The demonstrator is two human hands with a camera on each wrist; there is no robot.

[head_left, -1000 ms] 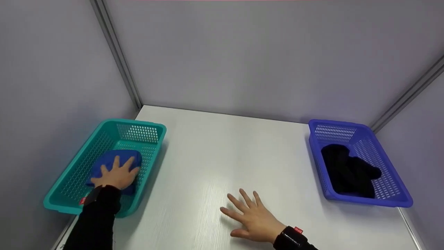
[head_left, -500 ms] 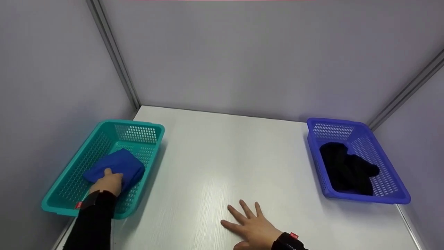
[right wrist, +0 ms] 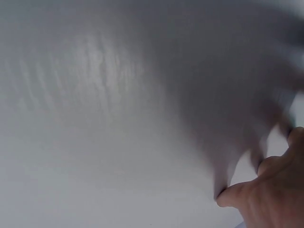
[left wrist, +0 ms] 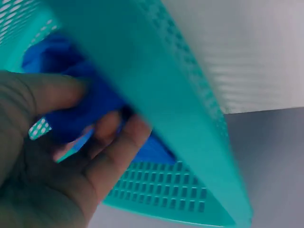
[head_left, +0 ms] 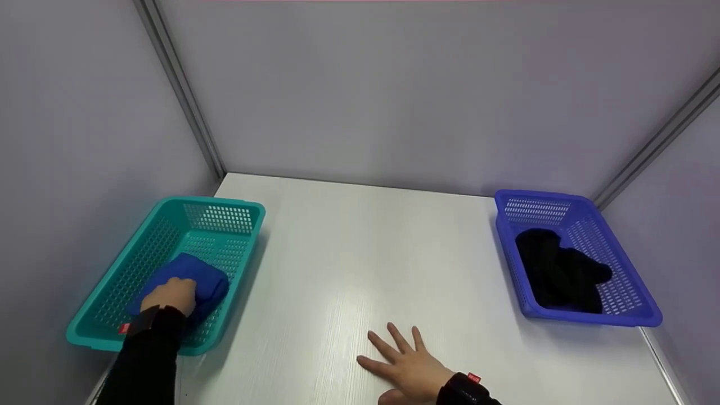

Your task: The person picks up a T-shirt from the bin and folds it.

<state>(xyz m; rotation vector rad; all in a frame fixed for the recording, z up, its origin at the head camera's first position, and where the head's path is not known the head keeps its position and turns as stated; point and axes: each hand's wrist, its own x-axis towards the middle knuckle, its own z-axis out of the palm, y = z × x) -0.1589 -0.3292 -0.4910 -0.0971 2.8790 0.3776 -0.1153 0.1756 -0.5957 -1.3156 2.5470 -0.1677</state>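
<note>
A bunched blue cloth [head_left: 191, 270] lies inside the green basket [head_left: 256, 225] on the left. My left hand [head_left: 171, 295] grips it from above, fingers curled into the fabric. The left wrist view shows the thumb and fingers of that hand [left wrist: 71, 156] around the blue cloth [left wrist: 88, 104], close against the basket's wall [left wrist: 142, 71]. At the front of the white table, my right hand [head_left: 413, 368] rests with its fingers spread and holds nothing. In the right wrist view, only part of this hand [right wrist: 273, 190] shows, its fingertips at the tabletop.
A blue-purple basket [head_left: 641, 281] stands at the right side of the white table [head_left: 349, 253], with black cloth [head_left: 562, 273] heaped in it. Grey panels [head_left: 394, 95] enclose the table at the back and both sides.
My left hand has gone from lying spread on the blue cloth to gripping it, and the cloth has bunched and shifted. The right hand has lowered slightly towards the near edge, still spread.
</note>
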